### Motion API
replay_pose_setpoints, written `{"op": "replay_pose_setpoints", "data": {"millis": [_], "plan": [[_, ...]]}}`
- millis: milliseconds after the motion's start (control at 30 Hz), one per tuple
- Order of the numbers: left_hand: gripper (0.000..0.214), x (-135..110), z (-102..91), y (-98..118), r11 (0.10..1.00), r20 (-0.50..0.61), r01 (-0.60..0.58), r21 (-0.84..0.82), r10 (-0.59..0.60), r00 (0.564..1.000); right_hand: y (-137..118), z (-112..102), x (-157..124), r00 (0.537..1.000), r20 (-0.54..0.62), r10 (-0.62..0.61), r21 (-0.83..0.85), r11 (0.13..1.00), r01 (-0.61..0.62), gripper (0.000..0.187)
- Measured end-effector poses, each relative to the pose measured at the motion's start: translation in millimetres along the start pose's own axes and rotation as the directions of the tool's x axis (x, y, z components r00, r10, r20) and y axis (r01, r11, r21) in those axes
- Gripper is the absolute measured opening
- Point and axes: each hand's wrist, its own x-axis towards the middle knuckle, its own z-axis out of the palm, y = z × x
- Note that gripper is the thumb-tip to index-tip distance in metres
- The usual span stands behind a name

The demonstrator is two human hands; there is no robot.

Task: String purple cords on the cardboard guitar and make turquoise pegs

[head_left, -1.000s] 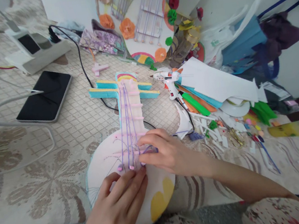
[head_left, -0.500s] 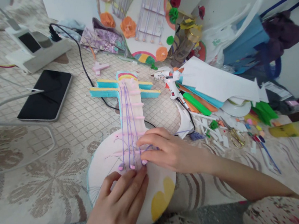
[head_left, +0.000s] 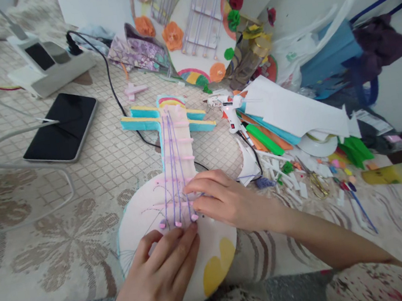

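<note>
A handmade paper guitar [head_left: 212, 233] lies on the cloth, its neck pointing away from me. Purple yarn [head_left: 173, 174] runs along the neck to small pink pegs [head_left: 178, 223] on the round white body. My left hand [head_left: 168, 267] rests on the body just below the pegs, fingers stretched out, fingertips by the rightmost peg. To the right of the strings, my right hand [head_left: 231, 203] is closed, fingertips together beside the rightmost string. A yarn strand emerges behind it toward a small purple bundle [head_left: 265, 182]; the grip on the yarn is mostly hidden.
A glue gun [head_left: 231, 111] with a black cord lies right of the neck, near paper sheets [head_left: 292, 108], scraps and scissors [head_left: 318, 185]. At left are a tablet [head_left: 63, 127] and power strip [head_left: 52, 76]. Another decorated guitar [head_left: 192, 64] stands behind.
My right thumb and fingertips have moved slightly up and right, off the rightmost pink peg, which shows more clearly. My left hand has barely moved.
</note>
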Motion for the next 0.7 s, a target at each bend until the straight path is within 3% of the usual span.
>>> {"op": "replay_pose_setpoints", "data": {"millis": [267, 700], "plan": [[0.040, 0.2, 0.8, -0.9, 1.000, 0.010, -0.014, 0.005, 0.014, 1.000, 2.7, -1.3, -2.5, 0.998, 0.065, -0.021, 0.038, 0.999, 0.018, 0.014], [0.040, -1.4, 0.8, -1.6, 1.000, 0.004, -0.014, 0.010, 0.014, 1.000, 0.1, 2.9, -0.6, 1.000, 0.023, -0.022, -0.028, 0.999, 0.022, 0.013]]}}
